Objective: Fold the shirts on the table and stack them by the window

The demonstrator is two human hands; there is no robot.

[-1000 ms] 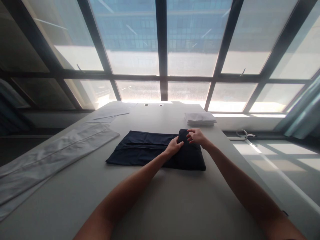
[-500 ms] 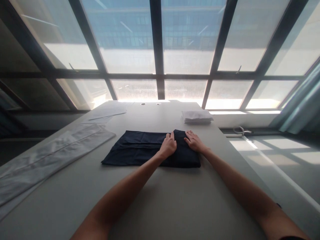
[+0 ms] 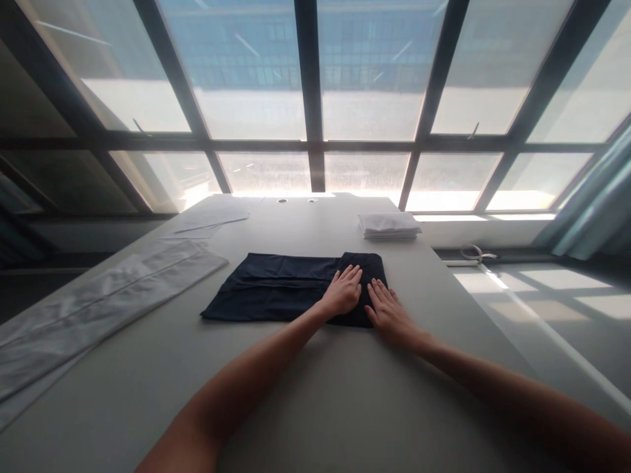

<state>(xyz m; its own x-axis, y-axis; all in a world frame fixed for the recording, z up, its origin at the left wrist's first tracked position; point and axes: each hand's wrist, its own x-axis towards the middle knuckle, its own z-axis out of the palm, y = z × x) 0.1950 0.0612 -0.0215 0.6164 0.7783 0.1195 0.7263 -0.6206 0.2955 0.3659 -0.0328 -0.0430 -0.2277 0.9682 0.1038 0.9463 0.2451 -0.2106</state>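
A dark navy piece of folded cloth (image 3: pixel 276 289) lies flat on the table, with a layer turned over at its right end. A long crease runs lengthwise along its middle. My left hand (image 3: pixel 344 290) rests on the folded-over part, its fingers stretched out and pointing away from me. Beside it, my right hand (image 3: pixel 387 310) lies flat at the right edge of the cloth, fingers extended over the fabric. Neither hand grips the cloth; both touch it from above.
Long pale grey cloths (image 3: pixel 113 295) stretch along the left side of the white table (image 3: pixel 296 394). White sheets (image 3: pixel 211 220) lie at the back left, and a stack of folded white cloth (image 3: pixel 389 225) at the back right. Large windows (image 3: pixel 261 112) stand behind.
My left hand has moved slightly right and its fingers have spread flat. My right hand has slid toward me along the right end of the cloth.
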